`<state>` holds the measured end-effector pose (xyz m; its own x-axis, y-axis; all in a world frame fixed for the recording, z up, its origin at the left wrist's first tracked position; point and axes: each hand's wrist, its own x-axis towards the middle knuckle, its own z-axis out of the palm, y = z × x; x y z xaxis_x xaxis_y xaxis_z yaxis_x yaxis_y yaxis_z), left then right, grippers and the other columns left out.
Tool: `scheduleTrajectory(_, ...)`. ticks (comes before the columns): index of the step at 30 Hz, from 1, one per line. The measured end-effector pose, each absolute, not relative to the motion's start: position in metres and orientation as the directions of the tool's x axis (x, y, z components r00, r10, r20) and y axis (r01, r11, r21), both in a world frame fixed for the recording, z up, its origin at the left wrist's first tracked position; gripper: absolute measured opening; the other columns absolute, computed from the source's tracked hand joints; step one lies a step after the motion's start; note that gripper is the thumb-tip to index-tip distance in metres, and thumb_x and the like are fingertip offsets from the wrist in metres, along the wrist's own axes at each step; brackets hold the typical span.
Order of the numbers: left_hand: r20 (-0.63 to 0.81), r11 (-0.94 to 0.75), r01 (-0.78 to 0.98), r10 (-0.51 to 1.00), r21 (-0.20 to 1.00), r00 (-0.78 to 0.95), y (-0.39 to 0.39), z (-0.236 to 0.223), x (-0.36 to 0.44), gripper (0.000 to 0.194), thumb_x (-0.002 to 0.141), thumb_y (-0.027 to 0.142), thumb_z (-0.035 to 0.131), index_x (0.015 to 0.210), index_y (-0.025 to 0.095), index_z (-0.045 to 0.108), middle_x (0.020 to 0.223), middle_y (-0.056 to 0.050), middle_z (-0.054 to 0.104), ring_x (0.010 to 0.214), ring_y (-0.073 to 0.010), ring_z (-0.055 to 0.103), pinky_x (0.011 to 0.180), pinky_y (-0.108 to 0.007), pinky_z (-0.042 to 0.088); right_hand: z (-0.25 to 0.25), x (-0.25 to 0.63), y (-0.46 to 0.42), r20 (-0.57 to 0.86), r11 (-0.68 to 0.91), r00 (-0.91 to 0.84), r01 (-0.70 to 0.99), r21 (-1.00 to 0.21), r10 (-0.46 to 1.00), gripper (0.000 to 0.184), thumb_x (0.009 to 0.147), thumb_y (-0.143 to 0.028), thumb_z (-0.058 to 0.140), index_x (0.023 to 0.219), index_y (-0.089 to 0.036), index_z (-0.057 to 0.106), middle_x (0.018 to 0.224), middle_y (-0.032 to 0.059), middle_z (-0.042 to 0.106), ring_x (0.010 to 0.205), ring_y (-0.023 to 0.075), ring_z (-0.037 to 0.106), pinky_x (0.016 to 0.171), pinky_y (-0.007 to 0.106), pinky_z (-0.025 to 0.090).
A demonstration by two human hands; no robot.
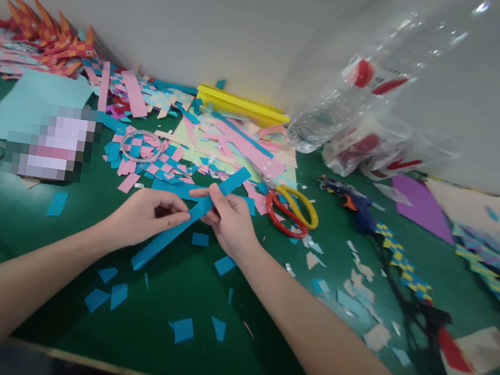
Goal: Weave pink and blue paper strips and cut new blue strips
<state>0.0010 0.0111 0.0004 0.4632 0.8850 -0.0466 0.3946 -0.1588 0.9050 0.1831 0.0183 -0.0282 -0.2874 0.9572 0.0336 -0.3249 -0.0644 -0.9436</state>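
A long blue paper strip (163,238) slants from lower left to upper right above the green table (157,317). My left hand (146,216) pinches it near the middle from the left side. My right hand (229,219) grips the same strip just to the right, thumb on top. Both hands are closed on the strip. Behind them lies a woven pink and blue paper mat (152,158) with a clear tape ring (141,146) on it. Red and yellow scissors (292,211) lie just right of my right hand.
Blue paper scraps (183,329) litter the table near the front edge. Pink strips (246,146) and a yellow bar (241,105) lie at the back. Clear plastic bottles (361,91) stand at the back right. A glue gun (354,205) with its cable and woven pieces (403,268) lie right.
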Motion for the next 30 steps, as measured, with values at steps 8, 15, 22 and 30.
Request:
scheduleTrajectory(8,0.018,-0.218,0.403,0.896,0.889,0.445,0.010,0.005,0.001,0.025,0.086,0.039,0.057,0.085,0.016,0.068,0.077,-0.002,0.070,0.067,-0.0131,0.062,0.060,-0.022,0.049,-0.031,0.184,0.017,0.032,-0.022,-0.268,-0.196,-0.980,0.963,0.038,0.083,-0.053,0.060,0.072,-0.018,0.071,0.041,-0.0083,0.040,0.043,0.0064,0.032,0.051,0.027,0.027)
scheduleTrajectory(15,0.137,-0.282,0.503,0.942,0.817,0.306,0.012,0.007,-0.004,0.024,0.086,0.038,0.058,0.082,0.018,0.071,0.079,-0.002,0.072,0.069,-0.0139,0.063,0.065,-0.023,0.051,-0.028,0.183,0.017,0.063,-0.004,-0.240,-0.268,-0.963,0.969,0.028,0.079,-0.043,0.068,0.063,-0.021,0.061,0.041,-0.0081,0.049,0.040,0.0066,0.041,0.047,0.024,0.034)
scheduleTrajectory(22,0.155,-0.299,0.519,0.941,0.801,0.302,0.014,-0.006,-0.005,0.036,0.082,0.038,0.063,0.114,0.020,0.066,0.107,-0.005,0.072,0.094,-0.0203,0.068,0.085,-0.032,0.054,-0.023,0.182,0.019,0.014,-0.083,-0.210,-0.449,-0.890,0.978,0.010,0.073,-0.031,0.064,0.073,-0.021,0.063,0.065,-0.0026,0.067,0.047,0.0107,0.058,0.051,0.027,0.047)
scheduleTrajectory(30,0.166,-0.374,0.672,0.920,0.640,0.354,0.014,0.003,-0.007,0.033,0.088,0.031,0.049,0.116,0.022,0.066,0.088,-0.002,0.074,0.067,-0.0151,0.065,0.061,-0.025,0.048,-0.024,0.185,0.021,0.000,-0.096,-0.198,-0.474,-0.875,0.980,0.015,0.067,-0.024,0.051,0.076,-0.020,0.062,0.059,-0.0020,0.062,0.048,0.0113,0.056,0.053,0.029,0.047)
